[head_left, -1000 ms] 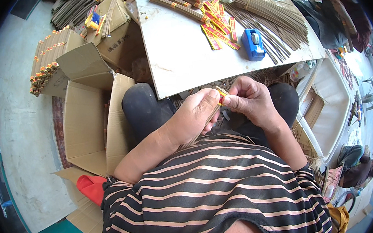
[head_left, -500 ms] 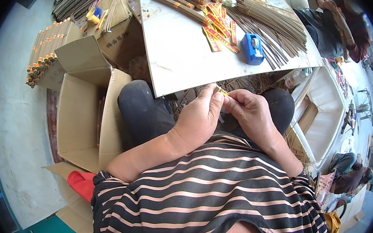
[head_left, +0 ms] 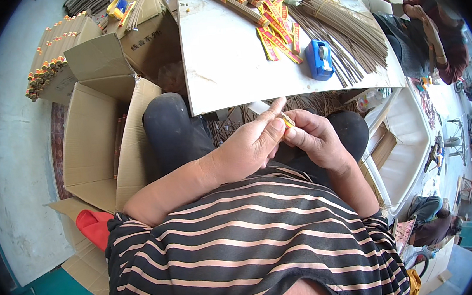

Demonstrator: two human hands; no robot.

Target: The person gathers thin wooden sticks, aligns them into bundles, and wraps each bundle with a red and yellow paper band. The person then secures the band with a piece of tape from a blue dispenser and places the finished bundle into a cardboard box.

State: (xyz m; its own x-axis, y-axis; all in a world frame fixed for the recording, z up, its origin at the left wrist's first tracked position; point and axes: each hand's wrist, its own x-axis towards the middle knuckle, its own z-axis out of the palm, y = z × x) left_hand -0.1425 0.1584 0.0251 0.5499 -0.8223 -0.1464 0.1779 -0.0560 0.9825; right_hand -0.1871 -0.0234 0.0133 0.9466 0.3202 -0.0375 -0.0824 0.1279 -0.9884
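Note:
In front of my lap, just off the table edge, my two hands meet. My left hand (head_left: 250, 146) pinches one side of a small yellow-and-red paper label (head_left: 288, 121), its forefinger stretched out. My right hand (head_left: 315, 139) grips the label's other side between thumb and fingers. Whether the label is wrapped around sticks is hidden by my fingers. A whitish strip (head_left: 258, 108) shows beside my left forefinger; I cannot tell what it is. Beyond, on the white table (head_left: 228, 64), are loose red-and-yellow labels (head_left: 277, 28) and a blue tape dispenser (head_left: 318, 60).
Banded incense bundles (head_left: 232, 3) and loose incense sticks (head_left: 343, 23) lie on the table. An open cardboard box (head_left: 92, 143) stands at my left, with stacked bundles (head_left: 51, 54) beyond. At right are a white tub (head_left: 410, 149) and another person (head_left: 434, 34).
My hands have shifted slightly, and my left forefinger now extends outward. More of the yellow-and-red label shows between my fingers, and the whitish strip has come into sight.

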